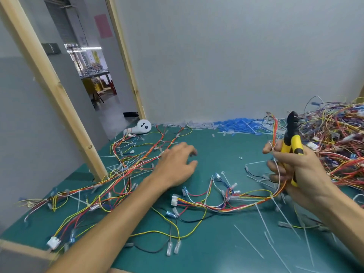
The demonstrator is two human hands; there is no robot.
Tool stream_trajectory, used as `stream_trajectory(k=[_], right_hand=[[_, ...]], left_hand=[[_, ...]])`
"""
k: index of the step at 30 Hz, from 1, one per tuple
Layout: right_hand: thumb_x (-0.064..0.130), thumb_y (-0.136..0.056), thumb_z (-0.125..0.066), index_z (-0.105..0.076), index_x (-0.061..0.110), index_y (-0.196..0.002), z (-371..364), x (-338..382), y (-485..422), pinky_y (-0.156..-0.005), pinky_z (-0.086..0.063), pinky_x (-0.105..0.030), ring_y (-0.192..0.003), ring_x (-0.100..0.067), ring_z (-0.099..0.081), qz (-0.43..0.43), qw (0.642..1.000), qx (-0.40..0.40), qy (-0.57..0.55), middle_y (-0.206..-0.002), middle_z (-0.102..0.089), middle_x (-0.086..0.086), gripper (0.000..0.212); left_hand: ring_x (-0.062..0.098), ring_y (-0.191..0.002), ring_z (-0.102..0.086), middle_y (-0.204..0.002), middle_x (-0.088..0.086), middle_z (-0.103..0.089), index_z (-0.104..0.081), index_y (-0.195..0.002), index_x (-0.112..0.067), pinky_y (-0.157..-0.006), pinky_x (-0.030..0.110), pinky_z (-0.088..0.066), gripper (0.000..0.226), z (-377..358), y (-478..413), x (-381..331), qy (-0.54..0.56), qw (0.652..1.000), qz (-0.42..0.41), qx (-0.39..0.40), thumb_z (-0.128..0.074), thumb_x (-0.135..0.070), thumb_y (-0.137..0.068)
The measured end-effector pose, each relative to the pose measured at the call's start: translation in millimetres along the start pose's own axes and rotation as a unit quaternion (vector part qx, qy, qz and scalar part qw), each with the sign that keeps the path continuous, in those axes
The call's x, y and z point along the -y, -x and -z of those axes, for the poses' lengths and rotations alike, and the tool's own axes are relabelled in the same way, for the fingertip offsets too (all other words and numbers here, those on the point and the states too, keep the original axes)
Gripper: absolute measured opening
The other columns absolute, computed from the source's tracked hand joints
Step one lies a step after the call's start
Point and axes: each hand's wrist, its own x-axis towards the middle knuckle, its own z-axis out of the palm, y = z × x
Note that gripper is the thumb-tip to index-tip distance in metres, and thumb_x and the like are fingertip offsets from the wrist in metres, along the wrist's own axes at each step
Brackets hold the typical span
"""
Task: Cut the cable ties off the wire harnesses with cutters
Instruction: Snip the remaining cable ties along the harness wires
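My right hand grips the yellow-and-black cutters, jaws pointing up, and also holds part of a wire harness whose coloured wires trail left across the green mat. My left hand hovers over the mat with relaxed, spread fingers and holds nothing. Loose harnesses lie spread to the left of it. Cut white cable ties lie scattered near my right forearm.
A large tangled heap of harnesses fills the right side. Blue and white offcuts line the back wall. A white device lies at the back left by a wooden post. White connectors sit near the front edge.
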Motion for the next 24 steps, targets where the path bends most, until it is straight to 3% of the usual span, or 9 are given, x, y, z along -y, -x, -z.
stream_trajectory(k=[3, 5, 9, 11, 13, 16, 18, 21, 24], right_hand=[[-0.009, -0.096, -0.048, -0.050, 0.020, -0.084, 7, 5, -3, -0.040, -0.030, -0.018, -0.053, -0.011, -0.037, 0.005, 1.000, 0.008, -0.018, -0.098, -0.066, -0.002, 0.031], [-0.010, -0.096, -0.048, -0.050, 0.021, -0.085, 10, 8, -3, -0.040, -0.029, -0.018, -0.054, -0.012, -0.036, 0.011, 1.000, -0.005, -0.007, -0.096, -0.066, -0.001, 0.033], [-0.019, -0.092, -0.046, -0.051, 0.017, -0.085, 14, 8, -5, -0.039, -0.030, -0.019, -0.051, -0.014, -0.034, 0.030, 0.998, -0.028, 0.046, -0.090, -0.063, -0.007, 0.037], [-0.019, -0.090, -0.047, -0.056, 0.015, -0.083, 16, 8, -7, -0.041, -0.032, -0.022, -0.050, -0.015, -0.036, 0.045, 0.990, -0.048, 0.122, -0.087, -0.061, -0.015, 0.036], [-0.015, -0.089, -0.051, -0.061, 0.012, -0.084, 19, 8, -9, -0.047, -0.038, -0.028, -0.055, -0.020, -0.045, 0.090, 0.961, -0.072, 0.251, -0.085, -0.064, -0.020, 0.030], [-0.004, -0.085, -0.058, -0.066, 0.016, -0.087, 20, 8, -8, -0.064, -0.049, -0.035, -0.071, -0.024, -0.062, 0.171, 0.879, -0.131, 0.426, -0.083, -0.071, -0.005, 0.021], [0.000, -0.080, -0.059, -0.065, 0.017, -0.087, 22, 9, -5, -0.060, -0.046, -0.031, -0.070, -0.020, -0.060, 0.206, 0.849, -0.159, 0.460, -0.077, -0.067, 0.003, 0.019], [0.002, -0.078, -0.060, -0.060, 0.009, -0.087, 30, 15, -7, -0.057, -0.044, -0.040, -0.068, -0.034, -0.055, 0.244, 0.809, -0.213, 0.490, -0.073, -0.063, -0.008, 0.012], [0.003, -0.077, -0.058, -0.058, 0.009, -0.090, 38, 21, -8, -0.058, -0.046, -0.045, -0.068, -0.035, -0.055, 0.272, 0.798, -0.283, 0.458, -0.075, -0.063, -0.011, 0.014]], left_hand=[[0.012, -0.084, -0.055, -0.090, -0.011, -0.059, -0.062, -0.104, -0.031, -0.080, 0.036, -0.050, 0.012, -17, -2, -52, 0.073, 0.985, -0.107, 0.118, -0.060, -0.039, -0.094], [0.012, -0.076, -0.052, -0.082, -0.013, -0.058, -0.053, -0.096, -0.034, -0.068, 0.035, -0.045, 0.014, -26, 2, -58, 0.057, 0.982, -0.134, 0.119, -0.055, -0.047, -0.096], [0.014, -0.071, -0.054, -0.075, -0.008, -0.061, -0.058, -0.088, -0.023, -0.069, 0.037, -0.044, 0.023, -17, 6, 1, 0.121, 0.991, -0.040, 0.051, -0.060, -0.045, -0.096], [0.007, -0.066, -0.051, -0.071, -0.008, -0.060, -0.061, -0.083, -0.023, -0.067, 0.035, -0.042, 0.019, -10, 5, 36, 0.134, 0.991, 0.002, 0.026, -0.065, -0.039, -0.092], [0.004, -0.064, -0.051, -0.068, -0.007, -0.059, -0.062, -0.078, -0.026, -0.066, 0.034, -0.040, 0.019, -10, 5, 57, 0.117, 0.993, 0.035, 0.002, -0.073, -0.026, -0.094], [0.005, -0.063, -0.053, -0.066, -0.007, -0.058, -0.060, -0.077, -0.027, -0.065, 0.035, -0.043, 0.023, -15, 4, 60, 0.085, 0.995, 0.052, -0.004, -0.075, -0.019, -0.092], [0.012, -0.066, -0.055, -0.067, -0.006, -0.059, -0.059, -0.080, -0.026, -0.067, 0.037, -0.046, 0.019, -16, 4, 57, 0.069, 0.996, 0.049, -0.005, -0.074, -0.021, -0.090], [0.012, -0.066, -0.054, -0.068, -0.006, -0.058, -0.060, -0.081, -0.025, -0.070, 0.039, -0.047, 0.017, -15, 5, 59, 0.080, 0.996, 0.048, -0.007, -0.075, -0.021, -0.090], [0.009, -0.065, -0.054, -0.068, -0.006, -0.059, -0.060, -0.082, -0.025, -0.070, 0.039, -0.047, 0.017, -15, 5, 60, 0.081, 0.996, 0.045, -0.003, -0.074, -0.020, -0.090]])
